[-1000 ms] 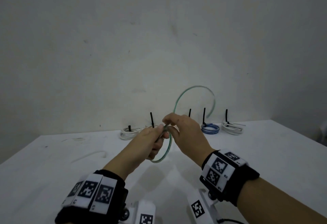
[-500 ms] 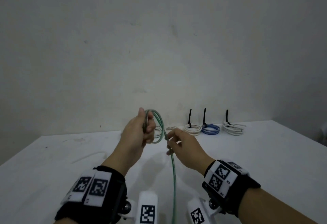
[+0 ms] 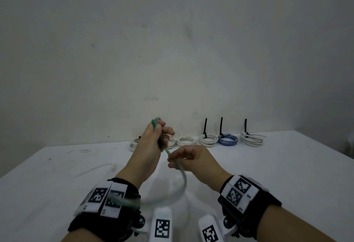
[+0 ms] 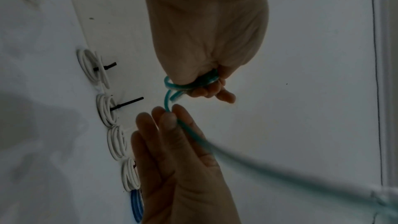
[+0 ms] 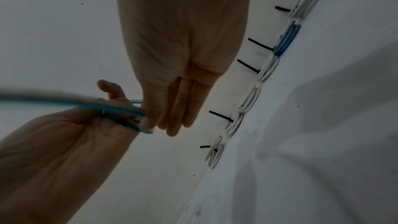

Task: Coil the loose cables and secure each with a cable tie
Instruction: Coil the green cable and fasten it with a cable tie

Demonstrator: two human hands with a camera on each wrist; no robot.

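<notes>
From the head view, the left hand (image 3: 151, 146) is raised above the white table (image 3: 287, 174), and its fingers are curled tight around a small bundle of loops of the green cable (image 3: 167, 151). The right hand (image 3: 189, 158) is just beside it, lower and to the right, and it pinches the free strand of the same cable, which runs down in a blurred curve toward the person. At the far edge of the table, near the wall, lies a row of finished coils: several white coils (image 3: 208, 140) and one blue coil (image 3: 228, 140). Black cable ties (image 3: 205, 127) stand up from some of them.

From the left wrist view, the left hand (image 4: 206, 40) clamps the green loops (image 4: 193, 83) in its fist. The right hand (image 4: 183, 159) holds the strand between thumb and fingers just below the loops.

From the right wrist view, the right hand (image 5: 178, 57) pinches the green cable (image 5: 120, 110) at its fingertips (image 5: 148, 123), and the other fingers are nearly straight. The left hand (image 5: 71, 134) grips the loops close beside. The white coils (image 5: 249, 100) and the blue coil (image 5: 287, 40) lie in a line on the right.
</notes>
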